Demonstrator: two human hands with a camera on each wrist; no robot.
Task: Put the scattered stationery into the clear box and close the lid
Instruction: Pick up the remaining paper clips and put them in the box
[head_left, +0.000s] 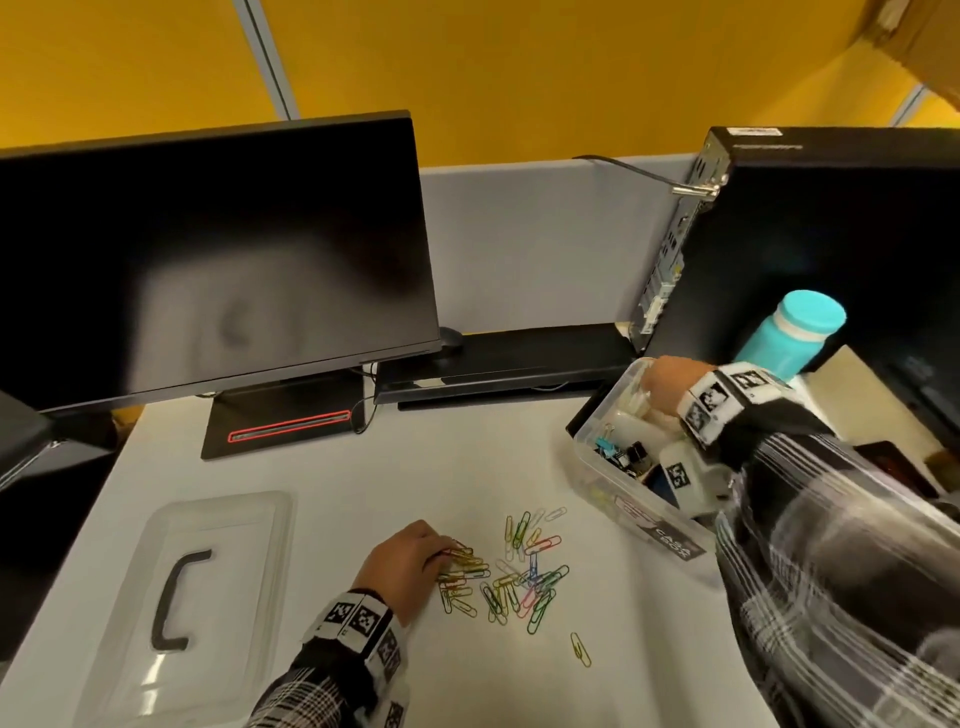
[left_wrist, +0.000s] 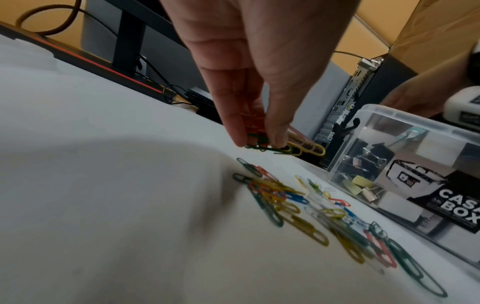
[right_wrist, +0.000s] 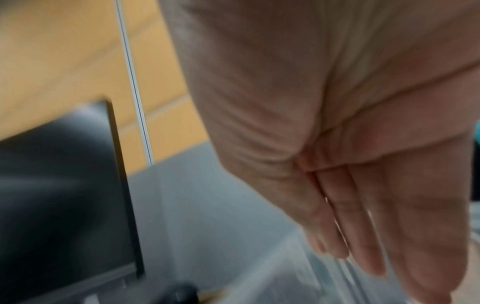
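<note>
Stationery is split between the desk and the clear box, which sits open at the right of the head view, already holding binder clips and some yellow bits. Its lid, clear with a black handle, lies flat at the lower left of that view, well apart from the box. Behind them stand a dark monitor at upper left, a black computer tower at upper right, and a teal bottle just behind the box.

The right hand reaches over the far end of the box; in the right wrist view its fingers lie straight and pressed together, pointing down, with nothing between them as far as the blur allows me to say.

The left hand is low in the middle of the head view, at the left edge of the coloured paper clips strewn on the white desk. In the left wrist view its thumb and fingertips pinch a small bunch of clips, green and yellow among them, just above the desk. One lone yellow clip lies apart, lower right of the pile.
</note>
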